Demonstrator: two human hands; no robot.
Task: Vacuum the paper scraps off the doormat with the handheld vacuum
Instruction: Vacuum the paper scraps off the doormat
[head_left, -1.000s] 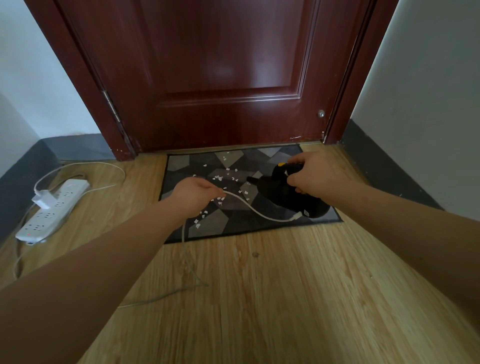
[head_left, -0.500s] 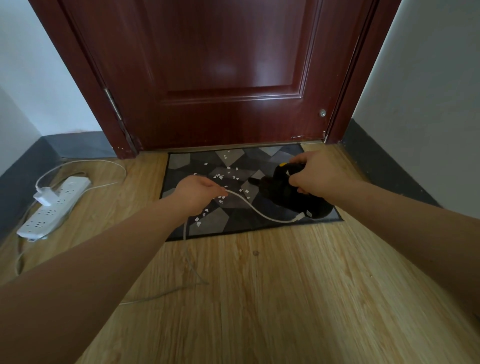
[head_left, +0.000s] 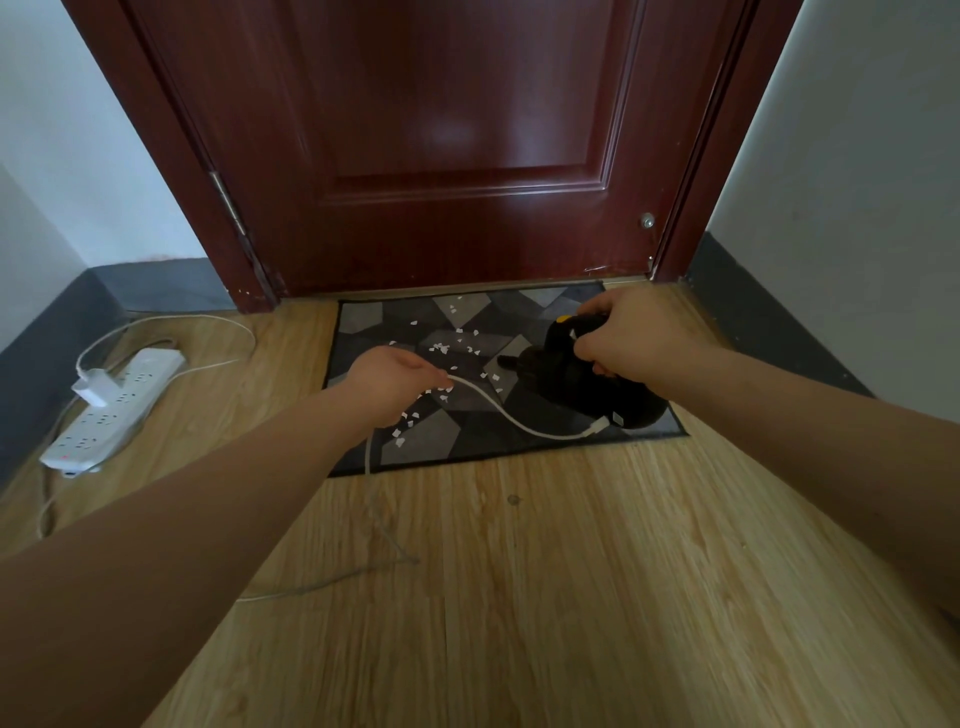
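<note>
1. Near: the thin white charging cable (head_left: 511, 418) trails loose over the pale wood-plank floor (head_left: 519, 597); a foot could snag it and jerk the tool.
2. The left hand (head_left: 392, 382) pinches that cable in curled fingers above the scattered white paper scraps (head_left: 444, 347); dragging slack could sweep them off the grey geometric-patterned doormat (head_left: 363, 317).
3. The right hand (head_left: 631, 338) grips the black handheld vacuum (head_left: 582, 384) on the mat's right side; tugging may strain its plug.
4. Far: the dark red wooden door (head_left: 441, 145) could be knocked.
</note>
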